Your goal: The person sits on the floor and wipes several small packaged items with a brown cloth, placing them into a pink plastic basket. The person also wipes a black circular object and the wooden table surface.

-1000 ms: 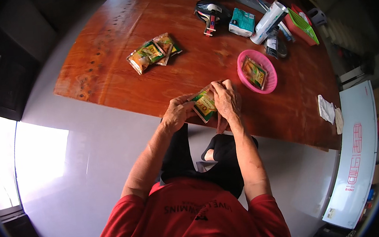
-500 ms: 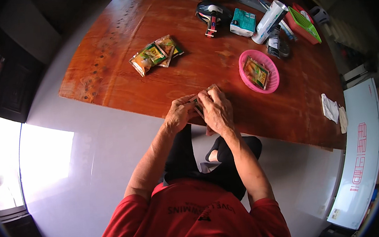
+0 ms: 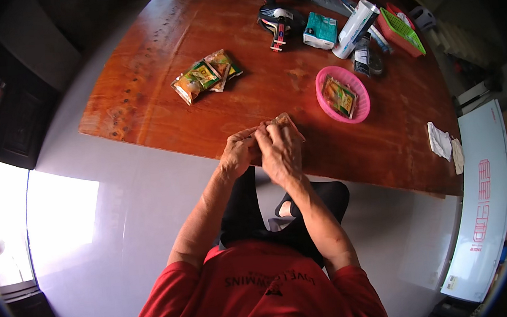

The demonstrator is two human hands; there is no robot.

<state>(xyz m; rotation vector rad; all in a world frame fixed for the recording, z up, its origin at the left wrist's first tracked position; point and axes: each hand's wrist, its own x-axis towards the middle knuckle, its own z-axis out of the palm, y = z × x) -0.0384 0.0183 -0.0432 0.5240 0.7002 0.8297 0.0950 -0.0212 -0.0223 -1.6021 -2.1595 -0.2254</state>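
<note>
Both hands low at the near edge of the table (image 3: pixel 160 109), close together, fingertips about meeting. Left hand (image 3: pixel 236 154): mostly closed, fingers bent inward, grasping the left end of a small flat packet (image 3: pixel 287 121); thumb hidden. Right hand (image 3: pixel 280 153): back upward, fingers curled over the same packet and touching it, covering most of its face; whether these fingers pinch or only press, cannot tell. Packet's far right end shows past the right hand, clear film over an orange-brown colour, lying at a slant. Beyond the hands, toward the left, a small overlapping pile of similar packets (image 3: pixel 195 82), yellow and green, flat on the table. To the right of the hands and well apart from that pile, a round pink basket (image 3: pixel 366 103) with more packets (image 3: pixel 338 98) inside. Farther back: a teal soft pack (image 3: pixel 320 30), and just beside it a white roll (image 3: pixel 356 29), tilted.
</note>
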